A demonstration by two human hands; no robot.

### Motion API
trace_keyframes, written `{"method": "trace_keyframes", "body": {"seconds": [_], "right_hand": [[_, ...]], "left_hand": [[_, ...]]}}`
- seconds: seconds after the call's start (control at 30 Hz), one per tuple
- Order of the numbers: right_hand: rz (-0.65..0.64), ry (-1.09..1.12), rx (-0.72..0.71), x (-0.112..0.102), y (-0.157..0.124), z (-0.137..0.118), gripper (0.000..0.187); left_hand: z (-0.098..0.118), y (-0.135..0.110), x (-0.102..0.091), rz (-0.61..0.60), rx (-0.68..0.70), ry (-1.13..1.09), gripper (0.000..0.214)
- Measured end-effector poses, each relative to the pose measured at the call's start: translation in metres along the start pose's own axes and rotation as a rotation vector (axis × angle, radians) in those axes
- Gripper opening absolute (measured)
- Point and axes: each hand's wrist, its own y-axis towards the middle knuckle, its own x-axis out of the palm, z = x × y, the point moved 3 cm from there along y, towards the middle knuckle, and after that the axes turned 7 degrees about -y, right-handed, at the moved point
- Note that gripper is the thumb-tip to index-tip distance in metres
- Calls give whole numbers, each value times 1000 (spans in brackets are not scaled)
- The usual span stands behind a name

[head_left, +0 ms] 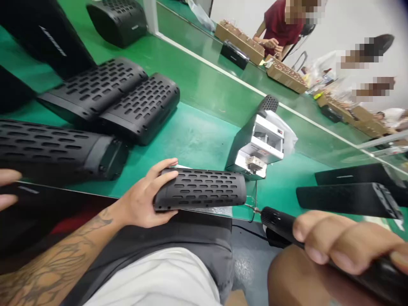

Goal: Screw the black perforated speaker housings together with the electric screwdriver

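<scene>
My left hand (145, 199) grips the near end of a black perforated speaker grille (204, 188) that lies at the front edge of the green table (197, 136). My right hand (347, 246) is wrapped round a black electric screwdriver (280, 222) low on the right. The tool's tip points left toward the grille's right end and sits just beside it. Whether the tip touches the grille is not clear.
Several more black perforated grilles (127, 100) lie at the back left. A small white machine (259, 146) stands behind the held grille. Flat black bars (347, 196) lie to the right. A stranger's fingers (8, 187) show at the left edge; other people sit across the table by cardboard trays (240, 40).
</scene>
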Motion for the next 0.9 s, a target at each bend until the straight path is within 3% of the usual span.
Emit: {"method": "trace_keyframes", "body": {"seconds": [0.03, 0.07, 0.1, 0.17, 0.23, 0.33, 0.43, 0.53, 0.73, 0.9], "right_hand": [[-53, -119, -184, 11, 2, -7, 26], [68, -132, -271, 19, 4, -10, 25], [108, -128, -277, 29, 6, -10, 26], [101, -87, -207, 44, 10, -7, 33], [-30, -59, -71, 51, 17, -3, 47], [-133, -17, 81, 43, 31, 2, 68], [-149, 16, 112, 38, 40, 6, 72], [-169, 24, 74, 45, 38, 12, 69], [-92, 57, -162, 62, 37, 23, 48], [-157, 185, -194, 64, 53, 32, 35]], "left_hand": [[-2, -1, 1, 9, -4, -6, 116], [-3, -2, 1, 18, -5, -11, 115], [-3, -2, 2, 24, -4, -13, 115], [-2, -2, 2, 22, -2, -8, 116], [-1, -2, 2, 27, -5, -3, 118], [-1, -1, 2, 29, -17, -2, 120], [-1, -1, 3, 32, -14, -7, 120], [0, -1, 3, 27, 3, -6, 118], [-1, -1, 2, 17, -6, 4, 120], [-1, 2, 2, 25, 15, 18, 118]]}}
